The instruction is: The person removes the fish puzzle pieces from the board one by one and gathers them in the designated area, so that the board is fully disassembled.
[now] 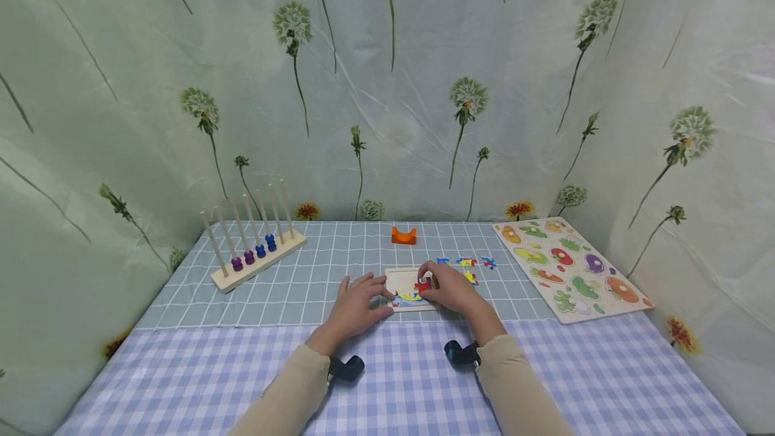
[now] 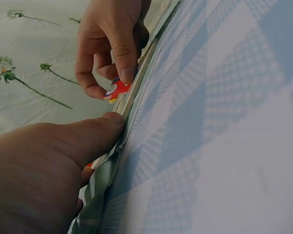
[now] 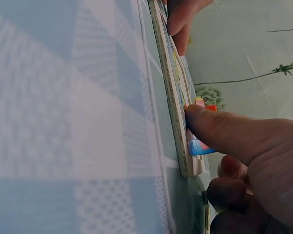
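A shallow wooden puzzle tray [image 1: 396, 280] lies on the tablecloth, with colourful pieces fitted along its near side. My right hand [image 1: 451, 289] pinches a red puzzle piece [image 1: 422, 284] between thumb and fingers over the tray's right part. In the left wrist view that red piece [image 2: 119, 89] is tilted; in the right wrist view blue [image 3: 200, 147] shows beside the thumb. At the tray's left side, my left hand [image 1: 358, 305] rests with spread, relaxed fingers. Its thumb [image 2: 95, 134] touches the near edge. The left fingertips are partly hidden in the wrist views.
Several loose puzzle pieces [image 1: 467, 262] lie behind and right of the tray. An orange curved block [image 1: 403, 236] sits farther back. On the left stands a wooden peg rack [image 1: 260, 264] with purple and blue beads; on the right lies a vegetable puzzle board [image 1: 563, 271].
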A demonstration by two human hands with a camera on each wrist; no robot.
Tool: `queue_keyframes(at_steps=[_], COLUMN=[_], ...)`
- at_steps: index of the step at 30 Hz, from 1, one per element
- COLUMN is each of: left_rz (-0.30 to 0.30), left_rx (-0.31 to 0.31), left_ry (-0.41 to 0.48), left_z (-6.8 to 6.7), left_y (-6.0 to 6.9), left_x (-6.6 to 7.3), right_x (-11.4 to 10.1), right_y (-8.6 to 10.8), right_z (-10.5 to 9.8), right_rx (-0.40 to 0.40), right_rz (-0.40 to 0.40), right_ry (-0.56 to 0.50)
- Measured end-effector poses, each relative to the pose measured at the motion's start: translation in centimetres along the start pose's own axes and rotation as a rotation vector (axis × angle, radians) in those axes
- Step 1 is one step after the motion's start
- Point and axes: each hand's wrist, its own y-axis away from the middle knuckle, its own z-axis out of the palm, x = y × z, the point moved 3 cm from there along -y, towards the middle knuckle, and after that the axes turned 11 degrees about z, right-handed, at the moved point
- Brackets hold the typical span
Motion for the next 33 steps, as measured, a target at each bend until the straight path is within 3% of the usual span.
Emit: queue_keyframes(at_steps=[5, 19, 27, 33], left_rz=[-0.005, -0.022, -0.021, -0.024], left_rx=[-0.006, 0.002, 0.003, 0.001], left_ry=[-0.004, 0.024, 0.025, 0.028], left_z=[-0.1, -0.1, -0.1, -0.2], left_y=[0.2, 0.3, 0.2, 0.1], left_x=[0.2, 0.4, 0.3, 0.2], right_x=[0.2, 0.1, 1.2, 1.9], right_y=[-0.2, 0.1, -0.5, -0.8], right_z=[0.1, -0.1, -0.5, -1.3], right_rx=[0.02, -0.008, -0.004, 0.064], right_rz=[-0.017, -0.021, -0.041, 0.016], right_ry=[0.026, -0.044, -0.185, -0.275])
